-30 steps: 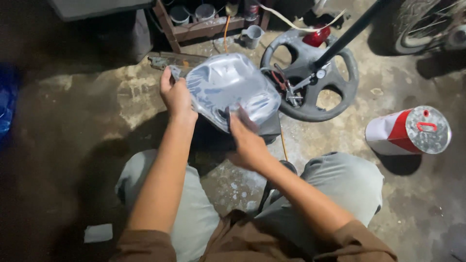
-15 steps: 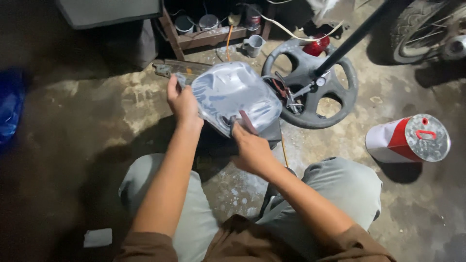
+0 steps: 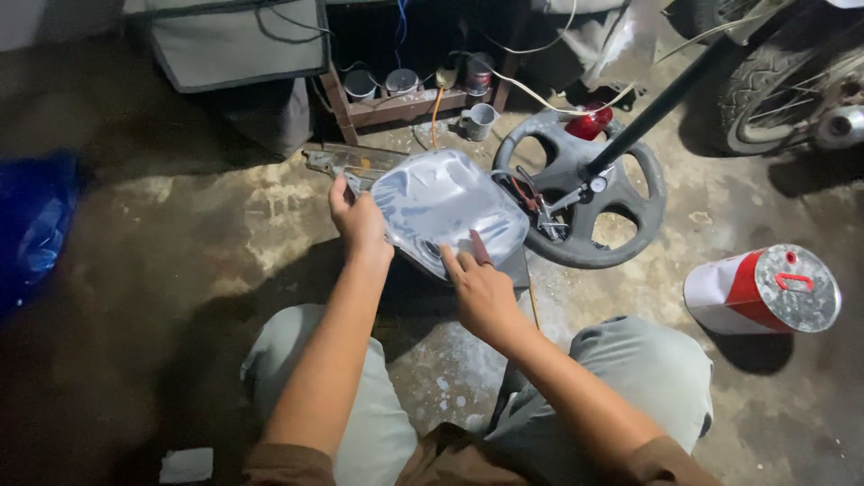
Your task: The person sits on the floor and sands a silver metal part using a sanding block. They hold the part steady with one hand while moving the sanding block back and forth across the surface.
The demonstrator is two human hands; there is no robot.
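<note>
A curved, shiny grey metal panel (image 3: pixel 445 202) lies tilted on the floor in front of me. My left hand (image 3: pixel 357 219) grips its left edge. My right hand (image 3: pixel 480 286) rests at its lower right edge, pressing a small reddish-brown strip (image 3: pixel 480 247), perhaps sandpaper, against the surface with the fingers. Both forearms reach out over my knees in grey trousers.
A dark wheel-shaped part (image 3: pixel 585 193) with a black rod lies right of the panel. A red-and-white tin can (image 3: pixel 765 290) lies on its side at right. Behind stand a wooden shelf with small cans (image 3: pixel 396 90), a metal cup (image 3: pixel 480 120), cables and a motorcycle tyre (image 3: pixel 765 72). Blue plastic (image 3: pixel 36 225) sits at left.
My right hand has slid a little down and right along the panel's lower edge. The left hand keeps its grip on the left edge. The camera moved closer.
</note>
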